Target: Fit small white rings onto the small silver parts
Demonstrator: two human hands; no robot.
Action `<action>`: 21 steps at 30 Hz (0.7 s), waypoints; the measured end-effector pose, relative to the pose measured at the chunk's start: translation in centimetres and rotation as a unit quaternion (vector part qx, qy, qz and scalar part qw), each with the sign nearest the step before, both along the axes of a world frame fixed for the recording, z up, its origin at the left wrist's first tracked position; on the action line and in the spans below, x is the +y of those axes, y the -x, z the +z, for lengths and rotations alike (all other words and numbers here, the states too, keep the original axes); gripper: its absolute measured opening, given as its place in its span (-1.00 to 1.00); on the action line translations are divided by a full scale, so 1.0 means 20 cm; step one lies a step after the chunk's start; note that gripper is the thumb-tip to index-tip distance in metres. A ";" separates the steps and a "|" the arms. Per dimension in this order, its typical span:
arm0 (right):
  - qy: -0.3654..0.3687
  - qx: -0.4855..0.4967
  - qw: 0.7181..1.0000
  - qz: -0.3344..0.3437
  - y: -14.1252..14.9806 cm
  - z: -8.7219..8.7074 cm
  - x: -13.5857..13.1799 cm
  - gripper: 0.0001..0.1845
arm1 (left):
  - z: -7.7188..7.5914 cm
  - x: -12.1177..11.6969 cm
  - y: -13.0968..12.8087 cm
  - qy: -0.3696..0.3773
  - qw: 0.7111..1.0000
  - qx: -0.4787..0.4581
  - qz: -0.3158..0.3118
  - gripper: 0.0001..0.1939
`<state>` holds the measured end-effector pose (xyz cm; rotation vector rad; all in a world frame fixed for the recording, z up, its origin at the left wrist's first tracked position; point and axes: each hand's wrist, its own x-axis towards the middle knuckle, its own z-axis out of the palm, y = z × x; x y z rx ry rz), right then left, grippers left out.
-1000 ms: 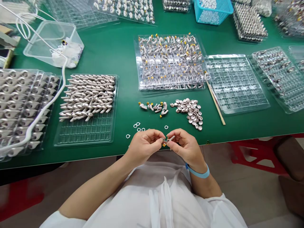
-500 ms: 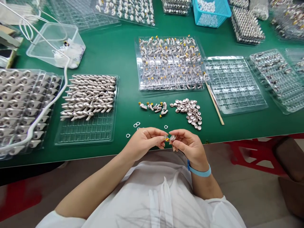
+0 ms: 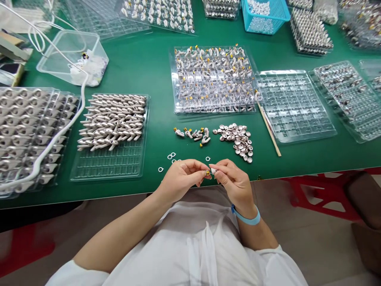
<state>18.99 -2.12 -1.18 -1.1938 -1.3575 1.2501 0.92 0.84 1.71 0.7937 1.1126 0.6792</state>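
Observation:
At the table's front edge, my left hand (image 3: 183, 175) pinches a small earbud part with a yellow tab (image 3: 207, 173). Close beside it, my right hand (image 3: 235, 179) has a small whitish piece (image 3: 213, 171) between thumb and fingertips. The fingers partly cover both pieces, so I cannot tell whether they touch. Just beyond my hands lies a white ring (image 3: 208, 159), with several similar rings (image 3: 160, 169) to the left. Farther back are several curved earbud parts with yellow tabs (image 3: 205, 137) and a heap of small silvery round caps (image 3: 239, 139).
A clear tray of yellow-tabbed parts (image 3: 214, 108) stands behind the caps. Beside it are a thin wooden stick (image 3: 270, 133) and a clear tray (image 3: 297, 115). Trays of silvery parts (image 3: 113, 167) and a clear bin (image 3: 56, 65) are left; a blue basket (image 3: 266, 24) is at the back.
My right hand has turned and its wrist has shifted slightly left. The whitish piece in it is now tilted differently. My left hand has stayed nearly in place, still pinching its part.

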 end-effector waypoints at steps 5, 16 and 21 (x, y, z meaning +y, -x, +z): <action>0.038 0.019 0.999 -0.025 0.01 0.01 -0.02 -0.80 | 0.00 0.00 0.00 -0.007 1.000 0.004 0.005 -0.85; 0.084 0.032 0.994 -0.059 0.02 0.03 -0.02 -0.87 | 0.02 -0.03 -0.01 -0.012 0.999 -0.032 0.000 -0.71; 0.121 0.038 0.989 -0.071 0.03 0.03 -0.02 -0.82 | 0.00 -0.06 -0.01 -0.040 0.999 -0.017 0.021 -0.71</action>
